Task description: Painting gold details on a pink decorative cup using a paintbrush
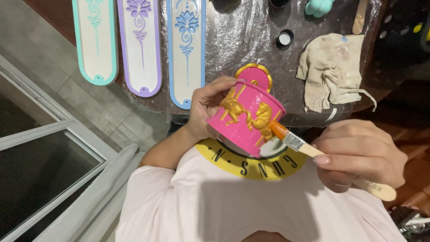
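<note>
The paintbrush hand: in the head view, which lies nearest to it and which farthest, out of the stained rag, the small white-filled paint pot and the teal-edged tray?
From the right hand:
1. Stained rag, just above it on the table.
2. Small paint pot, higher up, towards the middle.
3. Teal-edged tray, far across at the table's left end.

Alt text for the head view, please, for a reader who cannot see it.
The left hand holds a pink carousel-shaped pot with gold horses while the right hand touches a flat wooden-handled paintbrush to it. Beyond lie three long painted trays and a crumpled beige cloth.
</note>
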